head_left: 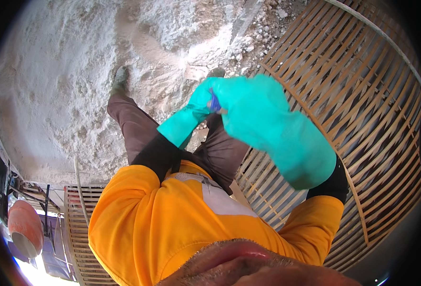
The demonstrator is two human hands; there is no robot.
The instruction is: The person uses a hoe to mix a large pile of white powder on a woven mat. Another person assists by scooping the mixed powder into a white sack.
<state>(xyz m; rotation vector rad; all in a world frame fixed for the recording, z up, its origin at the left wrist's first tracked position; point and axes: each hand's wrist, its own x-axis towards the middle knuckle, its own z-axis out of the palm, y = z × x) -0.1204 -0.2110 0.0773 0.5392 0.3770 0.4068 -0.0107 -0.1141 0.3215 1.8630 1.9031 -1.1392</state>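
Note:
Both my hands wear long teal rubber gloves and meet in front of my legs. My left hand (202, 99) is bent inward and looks closed against the right glove, its fingertips hidden. Between the two gloves shows a small blue-purple piece (214, 101); what it is I cannot make out. Loose and puffy, the right glove covers my right hand (246, 97), and its fingers cannot be told apart. A small skin-toned spot shows just below the blue-purple piece.
White powdery material (72, 95) lies heaped around my boots, with lumps (248, 47) toward the far middle. A flat pinkish block (196, 72) rests near my right boot. Slatted wooden panels (358, 95) run along my right side. An orange drum-like vessel (25, 224) stands at lower left.

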